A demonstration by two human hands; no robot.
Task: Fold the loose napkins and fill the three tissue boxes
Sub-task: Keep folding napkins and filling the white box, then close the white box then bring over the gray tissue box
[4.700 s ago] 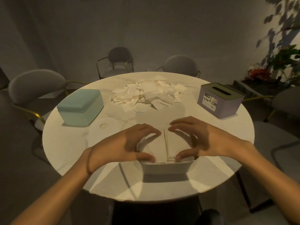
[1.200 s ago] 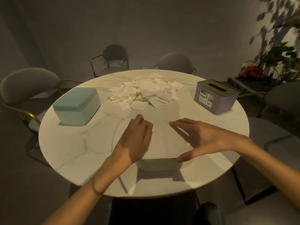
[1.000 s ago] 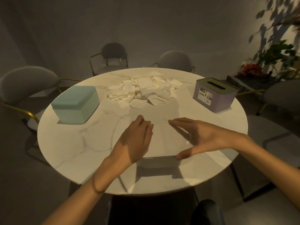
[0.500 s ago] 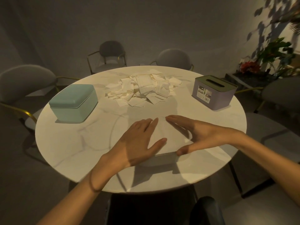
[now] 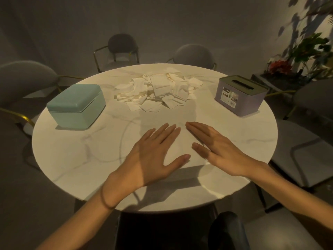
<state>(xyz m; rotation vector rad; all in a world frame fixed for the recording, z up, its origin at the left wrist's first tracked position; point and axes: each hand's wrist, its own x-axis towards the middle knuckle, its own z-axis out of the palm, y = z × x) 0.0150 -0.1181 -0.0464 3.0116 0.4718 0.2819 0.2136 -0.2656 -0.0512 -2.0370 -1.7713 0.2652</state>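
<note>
A white tissue box with its lid on stands at the near middle of the round table. My left hand lies flat on the lid with straight fingers. My right hand lies flat on the lid's right side, fingers straight. A heap of loose white napkins is at the far middle of the table. A teal box with a closed lid stands at the left. A purple box with a slotted dark lid stands at the right.
Grey chairs with gold frames ring the table: one at the left, two behind, one at the right. A potted plant with red flowers stands at the far right.
4.7 s ago the white box was open with napkins under my curled fingers. Now its lid is on, and both hands have flattened onto the lid.
</note>
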